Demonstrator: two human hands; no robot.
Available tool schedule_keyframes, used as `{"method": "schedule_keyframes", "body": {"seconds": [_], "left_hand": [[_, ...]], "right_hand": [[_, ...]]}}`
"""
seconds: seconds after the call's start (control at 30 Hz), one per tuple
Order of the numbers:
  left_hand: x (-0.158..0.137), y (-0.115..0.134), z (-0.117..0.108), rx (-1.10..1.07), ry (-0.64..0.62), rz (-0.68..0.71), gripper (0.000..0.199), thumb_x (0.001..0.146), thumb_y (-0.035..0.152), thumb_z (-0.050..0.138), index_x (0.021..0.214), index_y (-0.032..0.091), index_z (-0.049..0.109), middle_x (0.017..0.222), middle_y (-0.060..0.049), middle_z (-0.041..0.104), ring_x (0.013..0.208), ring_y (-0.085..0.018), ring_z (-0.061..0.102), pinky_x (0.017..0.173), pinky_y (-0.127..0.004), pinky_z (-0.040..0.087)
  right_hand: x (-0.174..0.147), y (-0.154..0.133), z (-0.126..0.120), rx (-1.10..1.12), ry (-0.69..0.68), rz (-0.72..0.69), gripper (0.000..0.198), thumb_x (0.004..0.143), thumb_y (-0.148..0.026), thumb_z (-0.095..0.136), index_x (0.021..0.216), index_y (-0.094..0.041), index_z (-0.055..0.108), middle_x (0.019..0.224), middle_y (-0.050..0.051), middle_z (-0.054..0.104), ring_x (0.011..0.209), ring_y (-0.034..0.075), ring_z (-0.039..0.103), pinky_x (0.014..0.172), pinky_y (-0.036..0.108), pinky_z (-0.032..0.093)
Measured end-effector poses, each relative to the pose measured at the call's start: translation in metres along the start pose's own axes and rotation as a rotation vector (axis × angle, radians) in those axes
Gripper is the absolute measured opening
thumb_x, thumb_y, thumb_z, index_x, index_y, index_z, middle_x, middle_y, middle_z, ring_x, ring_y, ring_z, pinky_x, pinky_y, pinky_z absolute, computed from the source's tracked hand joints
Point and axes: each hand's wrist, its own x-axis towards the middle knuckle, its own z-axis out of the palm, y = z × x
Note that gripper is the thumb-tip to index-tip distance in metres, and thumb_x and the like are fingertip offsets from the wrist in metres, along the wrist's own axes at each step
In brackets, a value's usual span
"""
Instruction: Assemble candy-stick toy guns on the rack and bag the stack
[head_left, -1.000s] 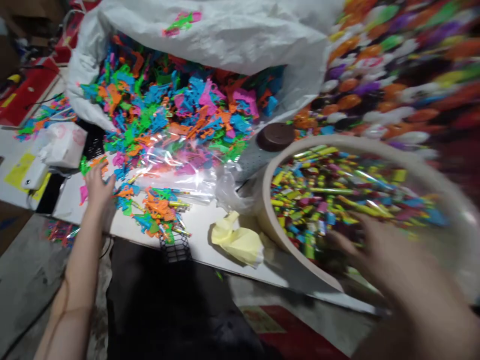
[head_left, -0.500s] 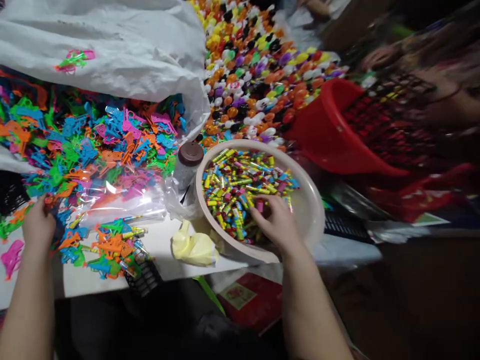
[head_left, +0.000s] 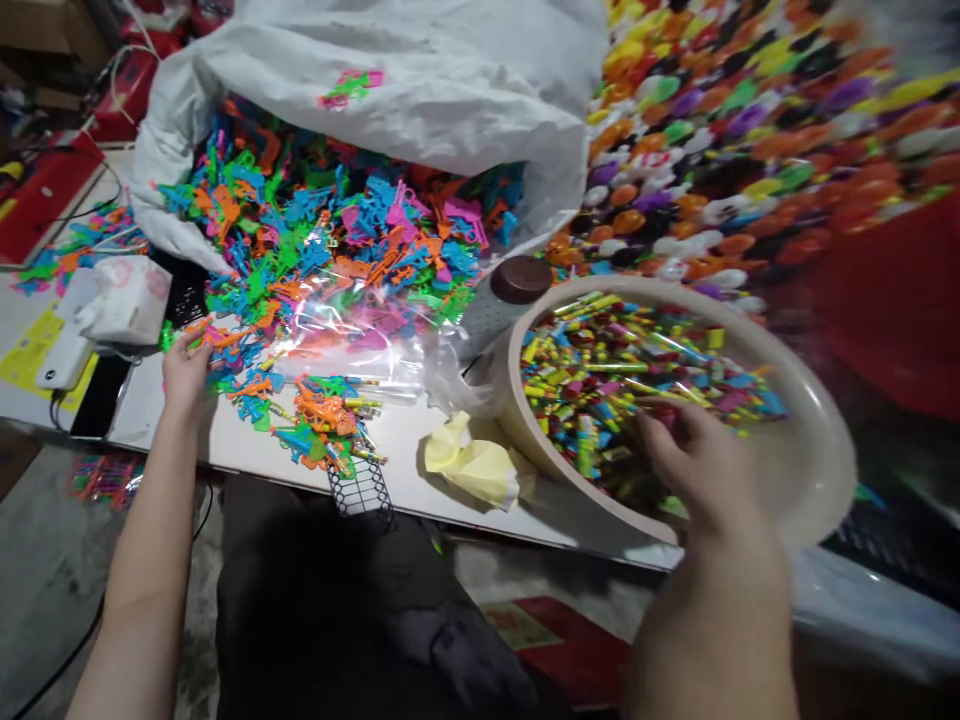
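Observation:
My left hand (head_left: 186,372) is at the left edge of a heap of colourful plastic toy guns (head_left: 300,240), its fingers curled at an orange toy gun. My right hand (head_left: 709,460) reaches into a beige basin (head_left: 832,470) full of small wrapped tubes (head_left: 592,385), yellow, blue and pink. Thumb and forefinger come together among the tubes; motion blur hides what is between them. Clear plastic bags (head_left: 352,345) lie in front of the heap. Nearer me is a small pile of toy guns and tubes (head_left: 322,420).
A white sack (head_left: 420,80) spills the toy guns. Behind the basin stand a brown-lidded jar (head_left: 521,280) and a mass of colourful small toys (head_left: 675,170). A crumpled yellow wrapper (head_left: 472,460), black mesh piece (head_left: 361,490), tissue pack (head_left: 131,300) and blurred red tub (head_left: 900,310) are nearby.
The view has swung left, bringing the tissue pack and the sack's left side into sight. My right hand stays in the basin and my left hand stays by the toy guns.

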Motion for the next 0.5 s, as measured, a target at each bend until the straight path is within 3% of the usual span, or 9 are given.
{"method": "schedule_keyframes", "body": {"seconds": [0.17, 0.27, 0.37, 0.5], "left_hand": [[-0.005, -0.014, -0.018, 0.579, 0.047, 0.24, 0.031, 0.082, 0.025, 0.049, 0.11, 0.016, 0.06, 0.099, -0.012, 0.065, 0.098, -0.026, 0.06, 0.09, -0.041, 0.046], [-0.01, -0.015, -0.022, 0.742, 0.1, 0.263, 0.023, 0.083, 0.027, 0.047, 0.096, 0.016, 0.063, 0.098, -0.013, 0.066, 0.102, -0.029, 0.059, 0.091, -0.042, 0.043], [-0.018, -0.012, -0.025, 0.559, 0.156, 0.306, 0.017, 0.082, 0.028, 0.049, 0.091, 0.016, 0.059, 0.087, -0.008, 0.065, 0.091, -0.024, 0.062, 0.086, -0.036, 0.045], [-0.044, -0.007, -0.031, -0.101, 0.197, 0.242, 0.021, 0.085, 0.037, 0.049, 0.095, 0.019, 0.046, 0.075, 0.0, 0.055, 0.069, -0.014, 0.063, 0.066, -0.024, 0.048]], "right_hand": [[0.003, 0.01, 0.009, 0.052, 0.015, -0.018, 0.05, 0.065, -0.049, 0.044, 0.097, -0.017, 0.065, 0.065, 0.005, 0.056, 0.056, 0.017, 0.047, 0.051, 0.028, 0.037], [0.003, 0.01, 0.009, 0.068, 0.03, 0.008, 0.05, 0.064, -0.05, 0.045, 0.095, -0.017, 0.065, 0.062, 0.003, 0.054, 0.055, 0.017, 0.046, 0.051, 0.028, 0.037], [0.0, 0.006, 0.005, 0.071, 0.01, 0.024, 0.044, 0.063, -0.047, 0.046, 0.092, -0.019, 0.063, 0.066, 0.004, 0.054, 0.058, 0.018, 0.047, 0.055, 0.03, 0.037], [-0.004, 0.0, -0.001, 0.056, -0.032, -0.003, 0.032, 0.069, -0.042, 0.049, 0.09, -0.021, 0.061, 0.07, 0.005, 0.054, 0.064, 0.019, 0.048, 0.062, 0.033, 0.038]]}}
